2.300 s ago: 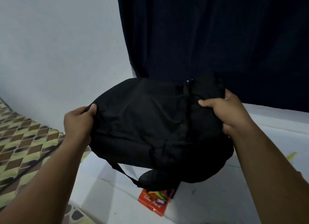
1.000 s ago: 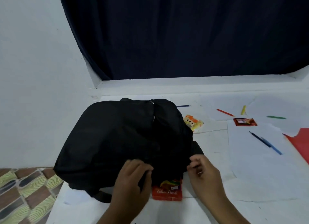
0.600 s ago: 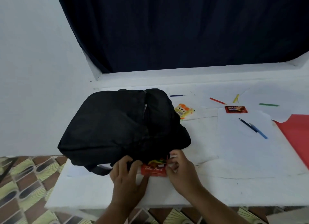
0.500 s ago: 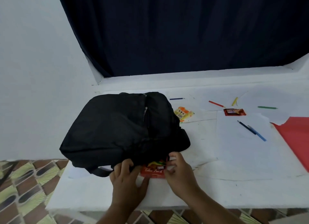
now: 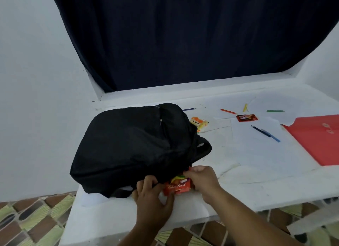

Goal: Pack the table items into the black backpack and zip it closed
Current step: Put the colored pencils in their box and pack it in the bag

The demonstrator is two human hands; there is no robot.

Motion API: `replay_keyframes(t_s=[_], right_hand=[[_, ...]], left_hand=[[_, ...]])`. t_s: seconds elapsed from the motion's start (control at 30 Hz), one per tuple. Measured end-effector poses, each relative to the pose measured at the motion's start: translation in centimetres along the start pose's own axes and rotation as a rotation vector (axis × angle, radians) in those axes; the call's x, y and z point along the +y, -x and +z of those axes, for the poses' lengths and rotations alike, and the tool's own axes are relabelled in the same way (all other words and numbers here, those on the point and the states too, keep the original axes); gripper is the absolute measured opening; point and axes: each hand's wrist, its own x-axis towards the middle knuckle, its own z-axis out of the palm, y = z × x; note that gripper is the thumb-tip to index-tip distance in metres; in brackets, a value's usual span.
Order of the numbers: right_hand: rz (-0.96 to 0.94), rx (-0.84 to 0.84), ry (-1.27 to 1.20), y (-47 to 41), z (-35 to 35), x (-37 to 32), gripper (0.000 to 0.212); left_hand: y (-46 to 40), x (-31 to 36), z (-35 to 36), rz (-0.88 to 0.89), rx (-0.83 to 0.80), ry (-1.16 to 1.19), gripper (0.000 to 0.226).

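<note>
The black backpack (image 5: 132,146) lies slumped on the left part of the white table (image 5: 256,181). A red colour pencil box (image 5: 178,186) sticks out from under its near edge. My left hand (image 5: 152,200) grips the backpack's near edge with curled fingers, thumb against the box's left end. My right hand (image 5: 201,179) curls its fingers over the box's right end. Loose on the table are an orange snack packet (image 5: 199,122), a red sachet (image 5: 246,117), a red pencil (image 5: 228,111), a green pencil (image 5: 275,111), blue pens (image 5: 266,133) and a red folder (image 5: 317,137).
White paper sheets cover much of the table. A dark curtain (image 5: 183,34) hangs behind it, above a white ledge. A blue pencil (image 5: 189,109) and a yellow stick (image 5: 245,107) lie at the back. Patterned floor tiles (image 5: 27,218) show past the table's near and left edges.
The backpack went from held in the air to lying on the table. Both hands then moved to its near edge and closed around the pencil box, which has slid slightly out.
</note>
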Motion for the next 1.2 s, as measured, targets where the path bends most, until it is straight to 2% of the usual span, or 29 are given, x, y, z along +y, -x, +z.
replay_keyframes(t_s=[0.17, 0.3, 0.47, 0.67, 0.73, 0.83, 0.97, 1.1, 1.2], right_hand=[[0.058, -0.010, -0.024, 0.8, 1.4, -0.6, 0.014], [0.069, 0.057, -0.074, 1.7, 0.7, 0.0, 0.009], [0.031, 0.156, -0.026, 2.4, -1.9, 1.5, 0.010], [-0.014, 0.244, -0.061, 3.1, -5.9, 2.5, 0.013], [-0.024, 0.265, -0.084, 3.2, -7.2, 2.7, 0.014], [-0.041, 0.301, -0.105, 3.1, -9.1, 2.9, 0.015], [-0.083, 0.355, -0.122, 1.7, -12.3, 3.5, 0.016], [-0.135, 0.396, -0.098, -1.4, -16.1, 3.8, 0.017], [-0.200, 0.386, 0.008, -4.1, -18.8, 3.6, 0.018]], left_hand=[[0.0, -0.4, 0.1, -0.011, -0.011, 0.098, 0.024], [0.2, -0.6, -0.1, 0.003, -0.009, 0.149, 0.029], [0.4, -0.9, 0.1, 0.018, -0.057, 0.159, 0.015], [0.3, 0.9, 0.6, 0.239, -0.071, 0.184, 0.025], [-0.1, 2.7, 0.9, 0.265, -0.094, 0.214, 0.025], [-1.1, 5.6, 1.9, 0.252, -0.143, 0.241, 0.021], [-2.5, 8.0, 3.9, 0.175, -0.256, 0.121, 0.032], [-3.1, 9.4, 5.6, 0.116, -0.210, 0.038, 0.039], [-3.3, 11.3, 6.6, 0.032, -0.187, 0.037, 0.040]])
